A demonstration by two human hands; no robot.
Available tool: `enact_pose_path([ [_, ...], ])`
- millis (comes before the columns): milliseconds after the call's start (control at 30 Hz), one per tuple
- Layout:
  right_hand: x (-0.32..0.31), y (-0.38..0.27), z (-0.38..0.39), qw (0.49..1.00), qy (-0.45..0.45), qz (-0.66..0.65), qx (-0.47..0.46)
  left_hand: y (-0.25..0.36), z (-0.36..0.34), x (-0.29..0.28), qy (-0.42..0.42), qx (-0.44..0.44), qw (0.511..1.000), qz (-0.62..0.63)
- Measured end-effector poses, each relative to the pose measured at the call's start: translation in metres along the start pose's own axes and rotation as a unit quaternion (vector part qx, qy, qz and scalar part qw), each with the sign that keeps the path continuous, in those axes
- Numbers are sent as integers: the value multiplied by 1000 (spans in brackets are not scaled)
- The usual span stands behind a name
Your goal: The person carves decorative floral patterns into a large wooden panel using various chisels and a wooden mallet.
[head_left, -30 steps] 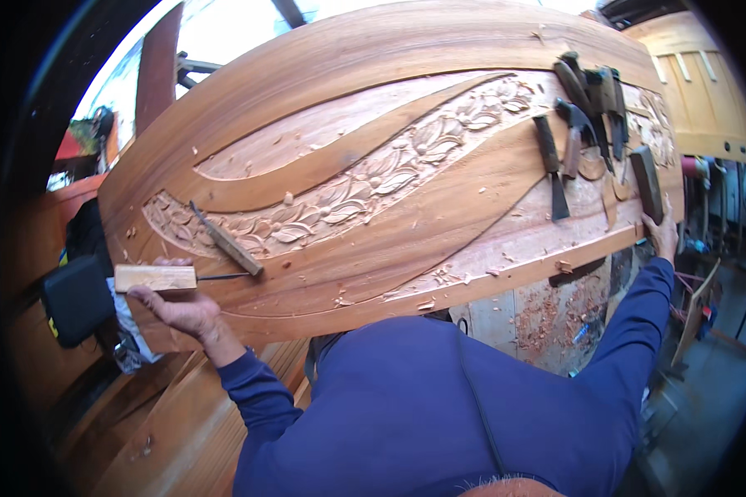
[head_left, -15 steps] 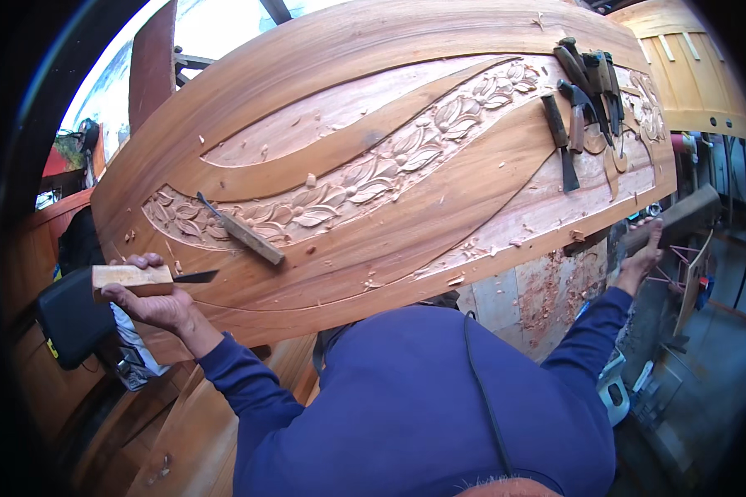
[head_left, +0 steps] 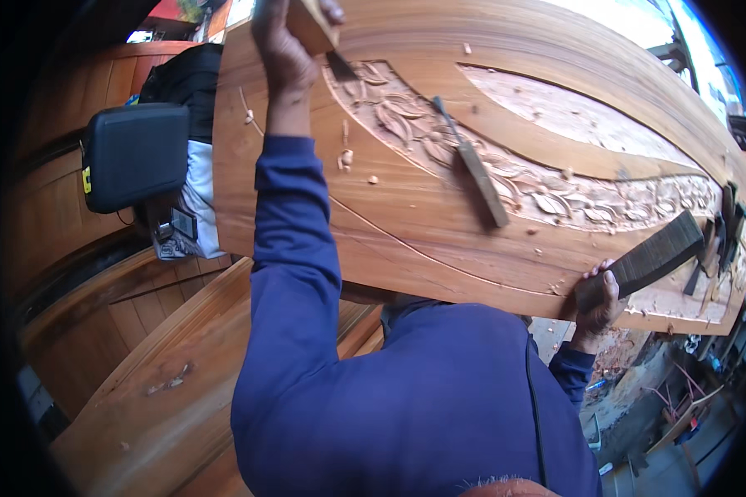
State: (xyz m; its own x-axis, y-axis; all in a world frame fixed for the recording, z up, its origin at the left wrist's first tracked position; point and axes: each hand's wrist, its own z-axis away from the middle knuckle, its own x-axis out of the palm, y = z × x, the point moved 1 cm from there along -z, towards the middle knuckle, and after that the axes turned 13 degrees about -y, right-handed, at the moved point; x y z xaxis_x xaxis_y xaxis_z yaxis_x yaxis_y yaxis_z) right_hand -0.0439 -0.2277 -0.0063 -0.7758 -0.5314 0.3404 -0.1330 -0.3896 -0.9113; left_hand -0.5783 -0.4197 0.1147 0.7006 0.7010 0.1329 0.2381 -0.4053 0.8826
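The left hand [head_left: 286,50] wraps around a wood-handled chisel [head_left: 313,30], its blade near the left end of the carved leaf band [head_left: 547,199] on a wooden panel [head_left: 439,248]; the right hand [head_left: 603,311] clasps a dark wooden block [head_left: 645,261]. Chisel placement seems in hand, calling for a steady blade.

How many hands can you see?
2. The left hand is at the top, holding a wooden-handled chisel. The right hand is at the carved panel's near edge, holding a dark wooden block. No others show.
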Motion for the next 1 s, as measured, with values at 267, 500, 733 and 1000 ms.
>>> enact_pose_path([
  [267,11,3,-7,997,20,60,37,-65,-24,-35,32,-6,996,87],
  [500,26,-3,-7,996,40,56,58,-79,-26,-45,34,18,994,102],
  [733,27,-2,-6,993,62,75,68,-89,-22,-48,38,13,992,117],
  [1000,7,3,-6,993,56,72,72,-91,-21,-49,37,14,992,118],
])
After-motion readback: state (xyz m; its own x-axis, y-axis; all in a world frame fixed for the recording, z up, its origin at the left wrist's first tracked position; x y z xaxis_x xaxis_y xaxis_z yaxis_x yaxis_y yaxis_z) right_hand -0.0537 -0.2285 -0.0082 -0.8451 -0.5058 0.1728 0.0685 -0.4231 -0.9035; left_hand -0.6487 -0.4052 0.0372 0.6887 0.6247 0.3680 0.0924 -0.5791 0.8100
